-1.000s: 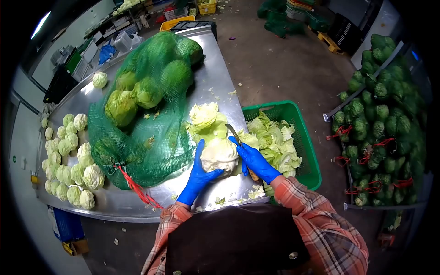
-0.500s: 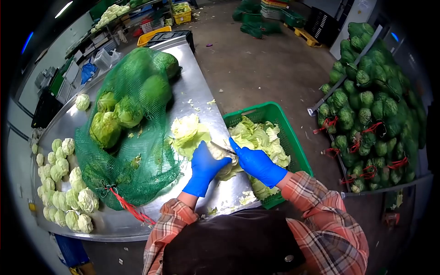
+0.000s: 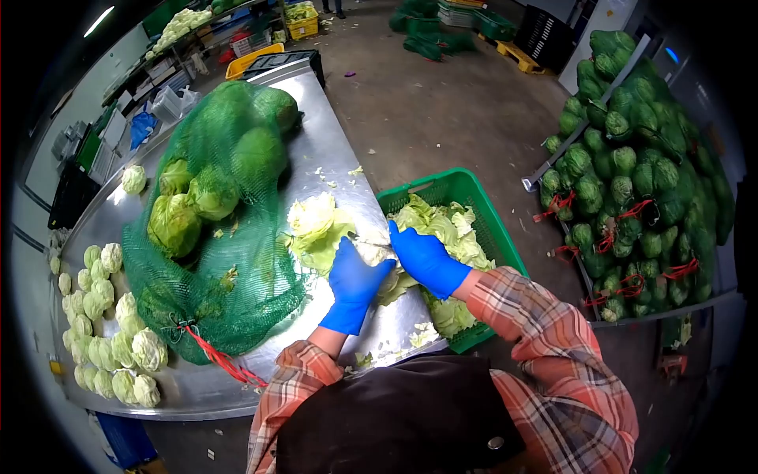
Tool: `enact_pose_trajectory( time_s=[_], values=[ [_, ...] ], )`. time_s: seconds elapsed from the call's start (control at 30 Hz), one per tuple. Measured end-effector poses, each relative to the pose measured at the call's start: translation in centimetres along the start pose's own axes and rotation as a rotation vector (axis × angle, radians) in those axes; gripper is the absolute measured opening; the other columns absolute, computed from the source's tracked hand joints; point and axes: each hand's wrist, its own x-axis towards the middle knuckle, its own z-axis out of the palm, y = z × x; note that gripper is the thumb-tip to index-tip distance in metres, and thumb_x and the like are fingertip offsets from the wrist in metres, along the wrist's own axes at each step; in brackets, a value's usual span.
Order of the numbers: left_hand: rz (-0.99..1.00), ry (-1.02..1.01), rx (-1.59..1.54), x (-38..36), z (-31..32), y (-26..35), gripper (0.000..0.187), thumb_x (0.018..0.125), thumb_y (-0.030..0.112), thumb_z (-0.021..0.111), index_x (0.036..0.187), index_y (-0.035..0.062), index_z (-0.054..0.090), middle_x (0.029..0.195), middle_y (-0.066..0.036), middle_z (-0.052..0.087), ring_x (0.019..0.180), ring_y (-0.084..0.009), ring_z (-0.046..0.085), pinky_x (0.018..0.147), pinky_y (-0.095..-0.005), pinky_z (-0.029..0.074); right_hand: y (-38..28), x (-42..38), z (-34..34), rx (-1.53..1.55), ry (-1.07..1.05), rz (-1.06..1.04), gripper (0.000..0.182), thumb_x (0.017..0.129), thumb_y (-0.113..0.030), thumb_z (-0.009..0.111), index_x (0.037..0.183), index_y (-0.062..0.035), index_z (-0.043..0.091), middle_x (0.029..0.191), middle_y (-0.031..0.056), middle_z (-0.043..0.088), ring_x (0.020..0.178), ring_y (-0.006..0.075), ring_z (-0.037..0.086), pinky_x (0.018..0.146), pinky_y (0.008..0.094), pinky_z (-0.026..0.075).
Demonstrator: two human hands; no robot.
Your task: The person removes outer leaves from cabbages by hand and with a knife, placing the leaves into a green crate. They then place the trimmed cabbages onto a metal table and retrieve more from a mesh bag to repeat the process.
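My left hand [image 3: 353,284], in a blue glove, grips a pale trimmed cabbage [image 3: 374,252] against the steel table [image 3: 322,130]. Close on its right, my blue-gloved right hand [image 3: 429,262] is closed around a knife, whose blade can hardly be made out now. Loose cabbage leaves [image 3: 317,229] lie just beyond my left fingers. A green crate [image 3: 499,225] with many pale leaves in it stands against the table edge, below my right hand. To the left, a green net bag [image 3: 257,272] holds several whole green cabbages [image 3: 213,192].
Several small trimmed cabbages [image 3: 101,351] cluster on the left of the table. A stack of netted cabbages [image 3: 624,189] with red ties stands in a metal frame at right. Yellow and black crates [image 3: 254,60] sit past the table's far end. Leaf scraps dot the floor.
The knife blade, plain to see before, is now mostly hidden. My right hand has shifted slightly up and left beside the cabbage. The whole view has moved a little.
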Motion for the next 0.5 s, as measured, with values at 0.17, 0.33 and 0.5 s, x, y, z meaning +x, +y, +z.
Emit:
enact_pose_trajectory(
  time_s=[0.17, 0.33, 0.5],
  values=[
    [0.407, 0.133, 0.085, -3.6, 2.4, -0.1, 0.110, 0.061, 0.037, 0.086, 0.141, -0.0078, 0.027, 0.136, -0.028, 0.042, 0.123, -0.0421, 0.046, 0.102, -0.0436, 0.041, 6.6, 0.8, 4.7, 0.027, -0.004, 0.133, 0.024, 0.086, -0.013, 0.052, 0.102, 0.0046, 0.055, 0.079, 0.0198, 0.064, 0.063, 0.0321, 0.063, 0.054, 0.0428, 0.052],
    [0.231, -0.019, -0.141, -4.3, -1.7, 2.5, 0.115, 0.062, 0.039, 0.086, 0.147, -0.0036, 0.020, 0.134, -0.028, 0.044, 0.120, -0.0420, 0.047, 0.101, -0.0454, 0.040, 2.9, -2.5, -3.6, 1.095, -0.394, 0.582, 0.042, 0.097, -0.037, 0.050, 0.110, 0.0020, 0.056, 0.079, 0.0109, 0.062, 0.053, 0.0173, 0.055, 0.049, 0.0314, 0.050],
    [0.076, -0.371, 0.040, -2.1, -4.5, 0.7, 0.123, 0.062, 0.056, 0.082, 0.147, -0.0043, 0.018, 0.130, -0.034, 0.044, 0.121, -0.0449, 0.045, 0.101, -0.0457, 0.039, -0.5, -5.1, -0.6, 1.380, -0.313, 0.658, 0.057, 0.098, -0.036, 0.052, 0.148, -0.0148, 0.034, 0.088, 0.0087, 0.063, 0.062, 0.0145, 0.061, 0.058, 0.0292, 0.052]
  ],
)
